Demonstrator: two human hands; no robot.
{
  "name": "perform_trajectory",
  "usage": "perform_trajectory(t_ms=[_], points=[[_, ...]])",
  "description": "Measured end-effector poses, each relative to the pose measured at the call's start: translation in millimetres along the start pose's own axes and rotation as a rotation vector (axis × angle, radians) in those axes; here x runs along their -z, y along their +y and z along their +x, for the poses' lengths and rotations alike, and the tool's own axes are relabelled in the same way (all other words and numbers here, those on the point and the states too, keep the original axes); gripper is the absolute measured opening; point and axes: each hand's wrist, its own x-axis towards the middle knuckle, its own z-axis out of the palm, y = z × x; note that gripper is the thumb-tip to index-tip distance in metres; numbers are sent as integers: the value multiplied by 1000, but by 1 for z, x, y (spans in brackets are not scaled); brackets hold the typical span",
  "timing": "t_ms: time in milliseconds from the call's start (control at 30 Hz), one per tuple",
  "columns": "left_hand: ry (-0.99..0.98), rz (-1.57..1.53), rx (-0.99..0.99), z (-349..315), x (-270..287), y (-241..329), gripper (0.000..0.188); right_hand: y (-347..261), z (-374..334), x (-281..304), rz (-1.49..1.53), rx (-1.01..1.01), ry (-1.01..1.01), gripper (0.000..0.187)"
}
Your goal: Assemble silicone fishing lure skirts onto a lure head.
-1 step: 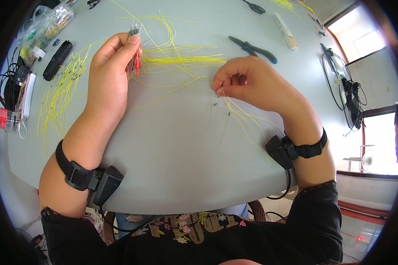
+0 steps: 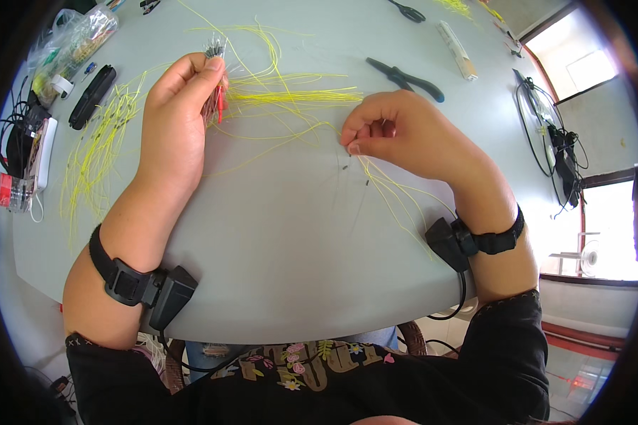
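Observation:
My left hand point(image 2: 177, 106) is closed round a bundle of fine wires point(image 2: 214, 49) with dark beads and bare ends sticking out above the thumb. A red piece point(image 2: 220, 113) shows along the bundle. Long thin yellow wires point(image 2: 298, 95) stretch from it across the grey table to the right. Thumb and fingertips of my right hand point(image 2: 390, 134) pinch a thin yellow wire point(image 2: 329, 126); the exact spot it is held is partly hidden. Below the right fingertips, other yellow wires point(image 2: 397, 202) trail toward the forearm, with small dark beads point(image 2: 367, 183) near their ends.
Another spread of yellow wires point(image 2: 99, 142) lies on the left. Pliers point(image 2: 407, 78) with dark handles rest beyond my right hand, near a long white box point(image 2: 457, 49). A black case point(image 2: 92, 97), a plastic bag point(image 2: 78, 49) and a power strip point(image 2: 44, 152) line the left edge.

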Motion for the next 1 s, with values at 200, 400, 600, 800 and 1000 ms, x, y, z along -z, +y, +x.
perform_trajectory(t_ms=[200, 400, 600, 800, 1000], points=[[122, -76, 17, 7, 6, 0, 13, -2, 0, 0, -43, -1, 19, 7], [273, -291, -165, 21, 31, 5, 12, -2, 0, -1, -17, -9, 12, 6], [392, -94, -532, 25, 37, 31, 15, 1, -1, 0, -58, 45, 17, 6], [37, 360, -843, -7, 0, 40, 20, 4, -6, 4, -28, 12, 25, 5], [-648, 607, -245, -28, -30, 29, 14, -1, -2, 4, 10, -14, 9, 6]])
